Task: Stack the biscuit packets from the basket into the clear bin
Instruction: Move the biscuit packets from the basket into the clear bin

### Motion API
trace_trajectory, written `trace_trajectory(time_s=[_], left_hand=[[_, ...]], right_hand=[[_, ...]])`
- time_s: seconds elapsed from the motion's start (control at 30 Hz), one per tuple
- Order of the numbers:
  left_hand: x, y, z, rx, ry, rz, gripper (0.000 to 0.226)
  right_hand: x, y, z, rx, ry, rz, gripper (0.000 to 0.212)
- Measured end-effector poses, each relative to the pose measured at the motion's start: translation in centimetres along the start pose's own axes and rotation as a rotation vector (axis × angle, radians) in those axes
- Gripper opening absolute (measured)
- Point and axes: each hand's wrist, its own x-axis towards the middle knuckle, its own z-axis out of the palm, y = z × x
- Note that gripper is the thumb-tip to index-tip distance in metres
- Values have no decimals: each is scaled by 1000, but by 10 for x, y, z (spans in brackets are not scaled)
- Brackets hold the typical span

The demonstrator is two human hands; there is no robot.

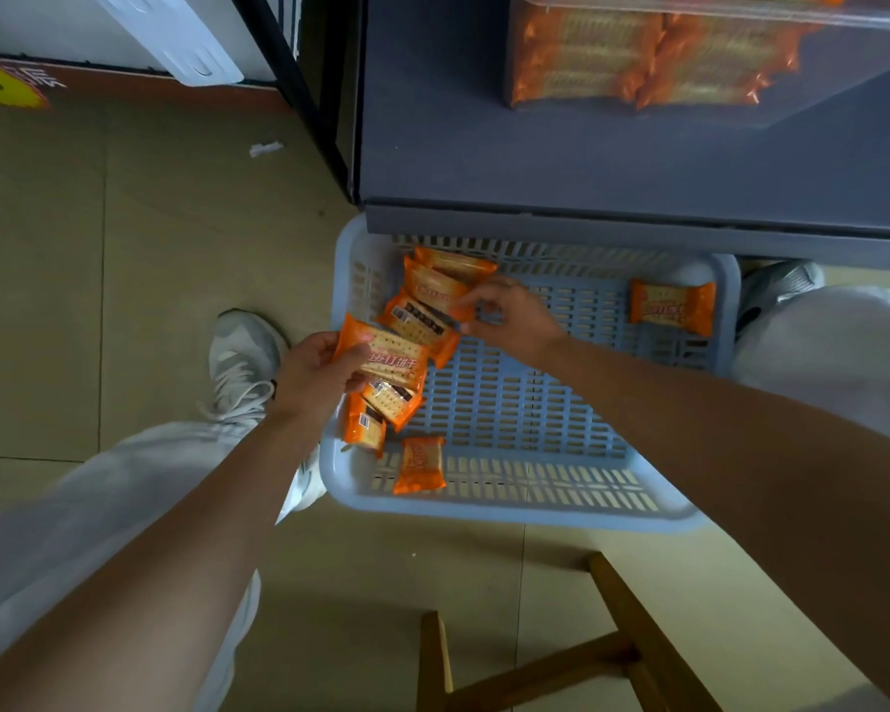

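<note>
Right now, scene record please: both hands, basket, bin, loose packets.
left hand: grips an orange biscuit packet above the basket's left side
right hand: pinches the edge of a pile packet, far left in the basket
basket: blue slatted plastic, on the floor, far edge under the grey shelf
lone packet: at the basket's far right, apart from the rest
near-wall packet: against the near wall
clear bin: on the shelf, orange packets stacked inside
stool: wooden, nearer than the basket

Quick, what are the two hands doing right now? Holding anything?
Left hand: closed, gripping an orange biscuit packet above the basket.
Right hand: closed, pinching a second packet down in the basket.
</note>
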Motion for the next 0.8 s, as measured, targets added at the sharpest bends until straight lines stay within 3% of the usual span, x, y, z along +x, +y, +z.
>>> trace_trajectory(time_s=[0.1,0.2,0.33,0.47,0.6,0.7,0.8], left_hand=[[0,1,4,-9,14,-2,8],[1,1,7,-14,22,1,8],[4,-1,9,-14,23,-12,12],[3,0,12,-19,-4,-12,10],[-3,5,17,-45,-25,14,22],[-13,13,22,-64,-25,21,28],[-27,20,30,-105,-32,25,24]], right_hand=[[-4,-1,0,81,84,61,17],[0,-6,2,133,204,166,25],[5,-3,3,173,177,250,32],[-5,0,-9,498,145,316,36],[-23,-4,-26,867,66,332,57],[-34,-11,-37,1028,-8,379,41],[-45,-18,-41,1010,-47,342,23]])
